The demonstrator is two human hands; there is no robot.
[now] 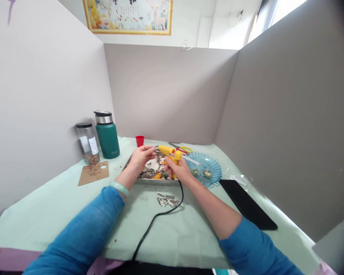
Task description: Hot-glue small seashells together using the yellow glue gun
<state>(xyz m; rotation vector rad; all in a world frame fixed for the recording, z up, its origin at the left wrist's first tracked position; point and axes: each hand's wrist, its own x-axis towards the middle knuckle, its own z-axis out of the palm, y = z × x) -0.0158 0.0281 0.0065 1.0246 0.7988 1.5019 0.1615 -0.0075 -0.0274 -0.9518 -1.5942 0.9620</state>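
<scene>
A yellow hot glue gun [166, 150] is gripped in my right hand [180, 170], its nozzle pointing left and a translucent glue stick [190, 159] poking out of its back. My left hand [141, 157] is pinched closed right by the nozzle; whatever sits between its fingertips is too small to make out. Beneath both hands lies a metal tray [157, 182] filled with small shells or stones and some yellow-orange pieces. The gun's black cord [157, 215] runs down over the table's front edge.
A blue glass plate [215, 168] with small pieces, scissors [185, 149] and a red cup [140, 141] surround the tray. Silvery pieces [169, 201] lie in front. Left stand a green bottle [107, 139], a jar [87, 143] and cardboard [94, 173]; right, a black slab [246, 204]. Grey panels enclose the table.
</scene>
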